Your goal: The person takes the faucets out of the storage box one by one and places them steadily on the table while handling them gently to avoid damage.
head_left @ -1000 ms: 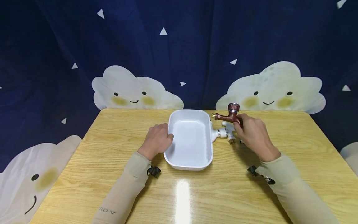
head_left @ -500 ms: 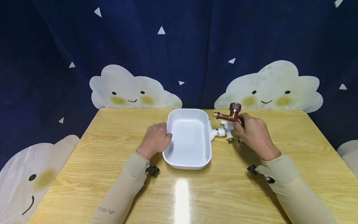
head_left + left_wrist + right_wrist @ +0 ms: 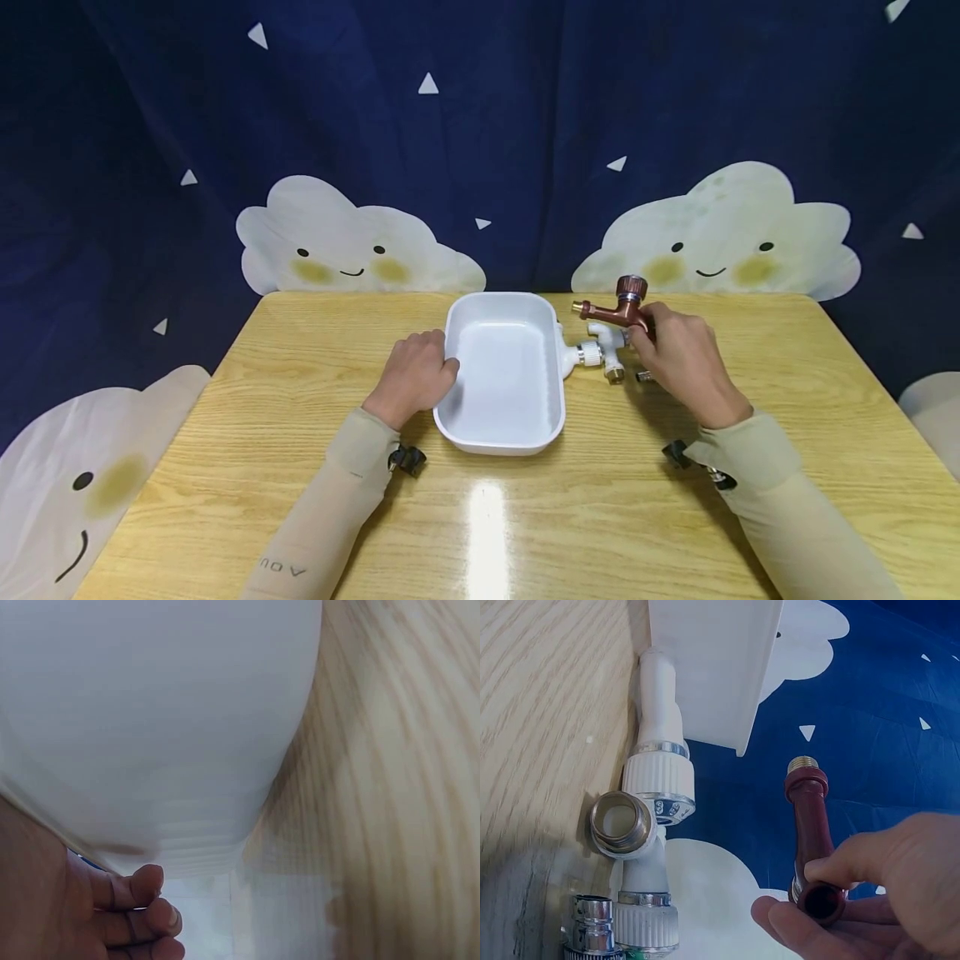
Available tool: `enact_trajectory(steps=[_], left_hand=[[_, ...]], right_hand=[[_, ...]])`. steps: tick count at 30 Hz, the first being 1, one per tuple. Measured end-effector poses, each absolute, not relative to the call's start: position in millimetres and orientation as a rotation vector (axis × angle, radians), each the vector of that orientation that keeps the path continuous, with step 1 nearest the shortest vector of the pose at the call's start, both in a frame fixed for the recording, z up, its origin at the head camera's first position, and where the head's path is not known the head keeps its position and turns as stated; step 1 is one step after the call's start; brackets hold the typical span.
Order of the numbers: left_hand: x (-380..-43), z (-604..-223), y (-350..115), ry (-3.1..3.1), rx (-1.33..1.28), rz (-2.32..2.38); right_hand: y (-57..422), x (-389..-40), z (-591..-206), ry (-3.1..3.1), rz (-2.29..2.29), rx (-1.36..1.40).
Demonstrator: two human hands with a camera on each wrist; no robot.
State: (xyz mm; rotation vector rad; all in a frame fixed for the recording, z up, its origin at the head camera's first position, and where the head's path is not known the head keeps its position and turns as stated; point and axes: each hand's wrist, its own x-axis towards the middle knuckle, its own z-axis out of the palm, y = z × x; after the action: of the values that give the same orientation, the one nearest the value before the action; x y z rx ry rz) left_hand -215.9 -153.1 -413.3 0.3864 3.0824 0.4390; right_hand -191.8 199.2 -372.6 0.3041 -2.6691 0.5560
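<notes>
A white rectangular basin (image 3: 501, 375) rests on the wooden table in the head view. My left hand (image 3: 415, 377) grips its left rim, thumb over the edge; curled fingertips (image 3: 154, 881) show beside the basin's outer wall in the left wrist view. Raised on the right, my right hand (image 3: 682, 358) pinches a reddish-brown tap (image 3: 618, 313) with a brass-threaded spout and ribbed knob. In the right wrist view the thumb lies on the tap's body, near its dark round opening. Below the tap, white valve fittings (image 3: 646, 874) lie on the table, close to the basin.
A small chrome fitting (image 3: 592, 924) stands out next to the white valves, partly behind my right hand in the head view. The wooden table (image 3: 322, 333) ends at a dark blue curtain (image 3: 495, 125) printed with clouds.
The tap in my right hand has shifted slightly right relative to the basin, showing more of the white valve and chrome fitting. My left hand keeps its grip on the rim.
</notes>
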Motion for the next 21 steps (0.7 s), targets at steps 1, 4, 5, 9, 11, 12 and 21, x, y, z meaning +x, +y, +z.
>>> enact_trajectory(steps=[1,4,5,9,11,12,21], left_hand=[[-215.9,-413.2,-153.1,3.083,0.386,0.440],[-215.2,-412.3,-153.0,3.082,0.384,0.445],[-214.9,-412.0,-153.0,3.081,0.382,0.445],[-214.2,-411.1,-152.7,3.080,0.376,0.441],[-214.1,-411.0,-152.5,3.081,0.374,0.437],[-214.1,-411.0,-152.5,3.082,0.374,0.437],[-214.5,-410.9,-152.0,3.093,0.382,0.442]], right_hand=[[199.7,-191.7,-372.3,-2.669,0.557,0.302],[201.0,-191.5,-371.4,-2.675,0.558,0.293],[201.3,-191.5,-371.1,-2.676,0.559,0.291],[202.9,-191.8,-370.3,-2.687,0.556,0.276],[203.8,-191.9,-370.0,-2.689,0.555,0.268],[204.3,-191.9,-369.8,-2.689,0.554,0.265],[209.2,-191.7,-368.1,-2.702,0.557,0.245]])
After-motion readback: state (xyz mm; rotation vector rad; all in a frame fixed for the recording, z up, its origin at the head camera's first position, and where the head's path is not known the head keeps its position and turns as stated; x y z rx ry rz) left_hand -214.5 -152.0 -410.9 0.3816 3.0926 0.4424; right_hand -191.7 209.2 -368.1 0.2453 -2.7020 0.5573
